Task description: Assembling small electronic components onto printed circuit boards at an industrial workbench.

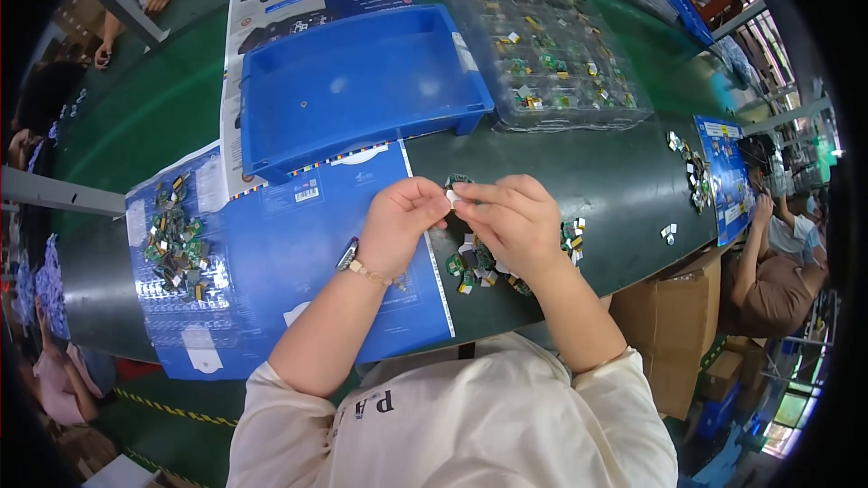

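Observation:
My left hand (399, 224) and my right hand (515, 221) meet over the dark green tabletop. Between their fingertips is a small circuit board with a white piece (451, 196); the fingers cover most of it. Both hands are closed in a pinch. Under and beside my right hand lies a loose pile of small circuit boards (476, 264), green with white and yellow parts, partly hidden by the hand. A watch and a thin bracelet are on my left wrist.
A blue plastic bin (357, 81) stands ahead on printed sheets. Stacked clear trays (570, 63) of boards sit beyond to the right. Another board pile (176, 244) lies on clear plastic at left. A cardboard box (667, 334) stands at the table's right edge. Other people work around.

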Motion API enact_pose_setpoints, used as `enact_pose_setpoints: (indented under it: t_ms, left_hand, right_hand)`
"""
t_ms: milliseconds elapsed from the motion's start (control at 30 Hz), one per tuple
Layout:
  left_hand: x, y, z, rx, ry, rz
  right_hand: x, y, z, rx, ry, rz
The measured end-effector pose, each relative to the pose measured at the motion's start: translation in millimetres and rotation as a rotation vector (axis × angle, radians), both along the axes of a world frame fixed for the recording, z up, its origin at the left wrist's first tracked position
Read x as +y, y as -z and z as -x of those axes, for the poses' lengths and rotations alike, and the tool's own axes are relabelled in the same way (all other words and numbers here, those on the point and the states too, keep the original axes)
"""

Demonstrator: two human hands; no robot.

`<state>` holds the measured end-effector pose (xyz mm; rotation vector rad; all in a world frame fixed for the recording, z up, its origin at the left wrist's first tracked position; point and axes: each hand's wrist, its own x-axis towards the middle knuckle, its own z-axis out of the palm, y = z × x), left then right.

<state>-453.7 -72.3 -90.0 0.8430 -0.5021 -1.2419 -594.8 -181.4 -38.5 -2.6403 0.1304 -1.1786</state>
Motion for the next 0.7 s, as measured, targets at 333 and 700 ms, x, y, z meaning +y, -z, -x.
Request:
enact_pose_setpoints:
  t_ms: [333, 700]
  left_hand:
    - [-3.5, 3.7, 2.7, 0.126, -0.142, 0.034]
    - [-8.6, -0.7, -2.1, 0.244, -0.24, 0.017]
  right_hand:
    - [-10.2, 2.4, -17.4, 0.006, -0.017, -0.021]
    - [-31.8, -31.0, -46.6, -0.05, -0.169, -0.28]
